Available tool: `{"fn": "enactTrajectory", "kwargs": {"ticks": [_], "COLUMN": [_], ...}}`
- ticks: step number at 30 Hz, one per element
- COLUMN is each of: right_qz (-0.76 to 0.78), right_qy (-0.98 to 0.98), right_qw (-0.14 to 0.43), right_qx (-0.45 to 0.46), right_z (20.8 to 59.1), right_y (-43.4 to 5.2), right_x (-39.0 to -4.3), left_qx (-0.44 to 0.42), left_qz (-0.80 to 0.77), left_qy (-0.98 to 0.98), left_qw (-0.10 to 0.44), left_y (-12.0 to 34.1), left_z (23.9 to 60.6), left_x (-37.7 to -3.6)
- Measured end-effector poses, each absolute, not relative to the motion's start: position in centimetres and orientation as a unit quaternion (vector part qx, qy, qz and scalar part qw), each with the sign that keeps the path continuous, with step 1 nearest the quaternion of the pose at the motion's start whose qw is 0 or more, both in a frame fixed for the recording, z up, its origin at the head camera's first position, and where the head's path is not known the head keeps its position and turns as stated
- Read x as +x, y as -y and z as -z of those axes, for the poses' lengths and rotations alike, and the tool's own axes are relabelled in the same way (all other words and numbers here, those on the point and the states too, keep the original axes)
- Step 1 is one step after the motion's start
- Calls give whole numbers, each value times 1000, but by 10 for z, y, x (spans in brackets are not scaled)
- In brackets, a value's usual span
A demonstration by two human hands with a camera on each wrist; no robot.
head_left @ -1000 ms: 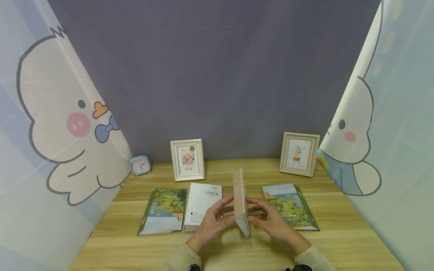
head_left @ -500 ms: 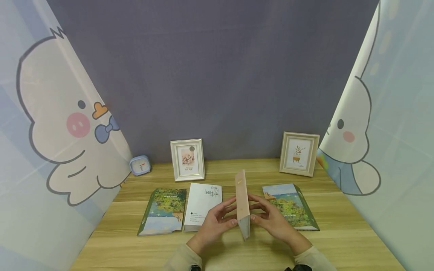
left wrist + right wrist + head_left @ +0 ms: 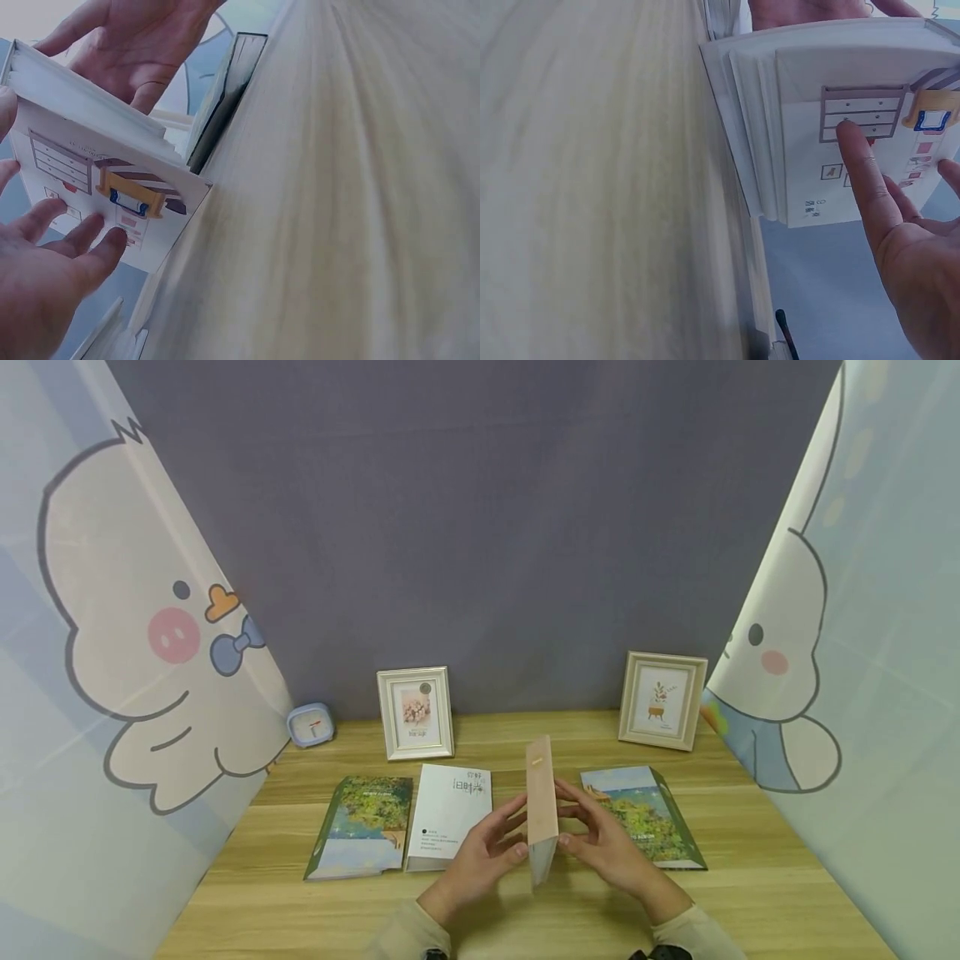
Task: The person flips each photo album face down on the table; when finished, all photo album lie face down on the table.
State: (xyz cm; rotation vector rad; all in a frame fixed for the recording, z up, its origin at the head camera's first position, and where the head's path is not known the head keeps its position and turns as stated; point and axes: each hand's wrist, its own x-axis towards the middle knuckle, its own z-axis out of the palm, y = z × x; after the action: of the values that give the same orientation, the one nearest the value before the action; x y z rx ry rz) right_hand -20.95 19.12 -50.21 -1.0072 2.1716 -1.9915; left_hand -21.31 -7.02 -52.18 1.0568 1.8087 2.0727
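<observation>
A: What are the hands on?

B: Both are on the thin book (image 3: 542, 806), which stands on edge at the lower centre of the head view, its tan spine toward the camera and its lower end close over the counter (image 3: 757, 893). The left hand (image 3: 480, 856) lies against its left face, the right hand (image 3: 611, 847) against its right face.

A: Is either grip closed round it?

B: No. In the left wrist view the left fingers (image 3: 90, 251) are straight and spread, tips flat on a white cover printed with a chest of drawers and an orange-and-blue clip. In the right wrist view a straight right finger (image 3: 862, 169) touches the drawer drawing on the other cover. So both grips are apart, fingers extended, pressing the book between them.

A: What lies around it?

B: Flat on the counter, left of the hands, a white booklet (image 3: 450, 814) and beside it a green landscape booklet (image 3: 363, 827). A second landscape booklet (image 3: 645, 814) lies just right of the right hand. Toward the back stand two picture frames, one at centre left (image 3: 415, 712), one at right (image 3: 662, 700), and a small blue clock (image 3: 310, 725) at the far left.
</observation>
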Motion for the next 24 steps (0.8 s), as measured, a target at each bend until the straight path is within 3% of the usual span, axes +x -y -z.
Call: {"fn": "enactTrajectory", "kwargs": {"ticks": [24], "right_qz": [611], "right_qy": [-710], "right_qw": [-7], "right_qx": [-351], "right_z": [484], "right_y": [-200], "right_x": [-208], "left_qx": [321], "left_qz": [-704], "left_qy": [-625], "left_qw": [103], "left_y": [68], "left_z": [520], "left_x": [-214]}}
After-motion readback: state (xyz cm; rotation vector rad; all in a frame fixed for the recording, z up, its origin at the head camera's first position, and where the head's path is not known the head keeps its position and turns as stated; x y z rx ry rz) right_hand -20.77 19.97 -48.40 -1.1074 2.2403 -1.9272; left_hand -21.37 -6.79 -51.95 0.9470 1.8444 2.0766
